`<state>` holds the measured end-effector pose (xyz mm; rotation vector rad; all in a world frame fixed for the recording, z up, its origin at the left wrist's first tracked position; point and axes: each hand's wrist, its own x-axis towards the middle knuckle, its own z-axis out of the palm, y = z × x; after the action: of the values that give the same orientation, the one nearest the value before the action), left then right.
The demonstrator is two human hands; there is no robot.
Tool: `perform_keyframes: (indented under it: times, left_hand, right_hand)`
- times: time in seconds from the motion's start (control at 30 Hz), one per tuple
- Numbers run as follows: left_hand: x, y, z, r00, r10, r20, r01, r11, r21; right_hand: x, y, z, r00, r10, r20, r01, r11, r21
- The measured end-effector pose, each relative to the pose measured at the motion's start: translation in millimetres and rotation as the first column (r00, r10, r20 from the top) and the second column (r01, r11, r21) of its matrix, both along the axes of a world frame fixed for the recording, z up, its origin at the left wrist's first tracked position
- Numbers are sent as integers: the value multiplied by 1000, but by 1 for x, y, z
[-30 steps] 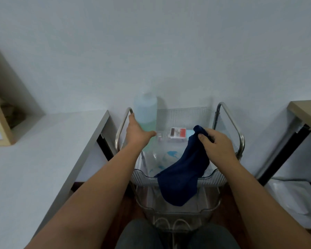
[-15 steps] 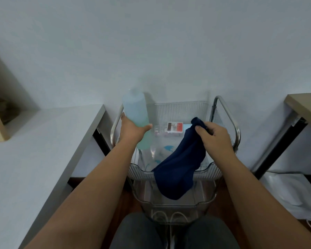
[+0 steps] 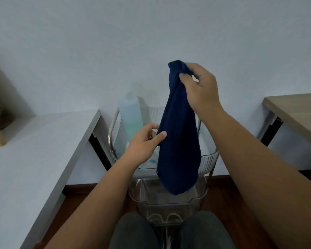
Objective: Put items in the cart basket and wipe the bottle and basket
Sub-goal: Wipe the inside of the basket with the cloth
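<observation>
Your right hand [image 3: 201,88] pinches the soft, light dark cloth [image 3: 178,133] by its top, above the basket [image 3: 209,159]. Your left hand [image 3: 144,141] takes its edge. The bottle [image 3: 130,115] stands far left in the basket, likely slippery; grip its middle.

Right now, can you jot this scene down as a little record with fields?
right hand: raised, pinching top of cloth
left hand: thumb and fingers at cloth's left edge
cloth: dark blue, hanging over cart
bottle: upright in cart's top basket, far left corner
desks: one each side of cart
</observation>
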<state>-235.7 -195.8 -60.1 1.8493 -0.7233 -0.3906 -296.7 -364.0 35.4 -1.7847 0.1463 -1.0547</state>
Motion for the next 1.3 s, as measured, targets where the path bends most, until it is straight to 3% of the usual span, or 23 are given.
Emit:
perform_keyframes:
  times: [0.1,0.17,0.37,0.5,0.7,0.8,0.9,0.97,1.03,1.1,1.2,1.3]
  left_hand:
    - [7,8,14,977,-17,212,-1,997,82]
    - [15,14,31,961,59,269,-66,998,17]
    - [43,23,121,964,227,138,-184,945,-270]
    - [52,25,162,950,264,166,-201,926,-320]
    - [62,34,126,968,231,95,-215,965,-153]
    - [61,39,89,977,196,86,-191,979,-71]
    - [64,44,61,975,188,120,-189,982,0]
    - [66,41,46,945,189,267,-237,959,158]
    - [63,36,31,862,129,491,-352,849,394]
    - [61,34,16,758,24,652,-467,718,516]
    - [69,40,6,653,-3,758,-541,698,469]
    - [85,49,10,653,76,754,-547,736,399]
  right_hand:
    - [-2,-9,25,995,-16,96,13,999,36]
    - [-5,-17,40,991,-17,131,9,998,60]
    - [-10,-38,78,994,-25,106,15,996,92]
    - [-14,-47,89,996,-43,79,37,996,80]
    - [-30,-53,35,994,-31,-103,34,999,27]
    - [-38,-56,-6,959,-35,-281,32,999,-14]
    - [-39,-57,-36,901,-14,-435,13,1000,-6]
    - [-31,-57,-52,842,-83,-533,53,996,-71]
    - [-20,-55,-68,742,-215,-635,118,974,-192]
    - [-10,-47,-85,623,-262,-738,116,963,-244]
    - [2,-23,-106,450,-335,-828,-13,924,-381]
    - [18,9,-121,302,-318,-899,-243,886,-395]
